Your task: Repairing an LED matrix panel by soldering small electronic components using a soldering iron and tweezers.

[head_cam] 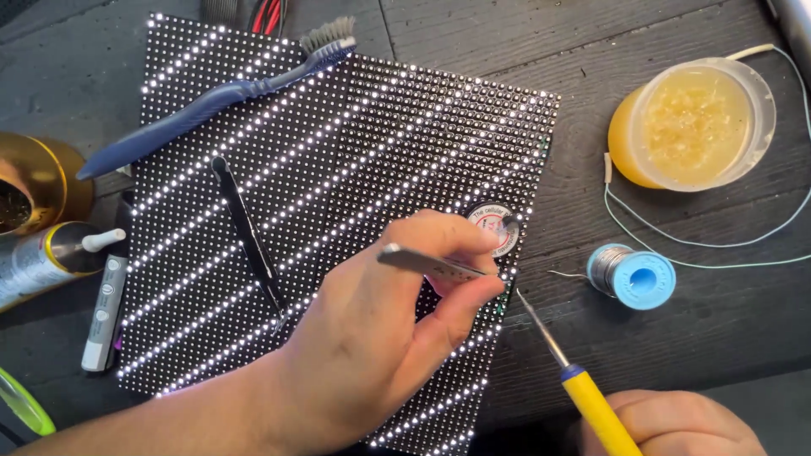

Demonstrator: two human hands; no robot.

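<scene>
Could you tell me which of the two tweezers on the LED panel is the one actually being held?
The silver tweezers, pinched in the left hand near the panel's right edge. The black tweezers lie loose farther left, untouched.

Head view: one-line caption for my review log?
Left hand holds tweezers, right hand a soldering iron, at the lit LED panel edge.
</scene>
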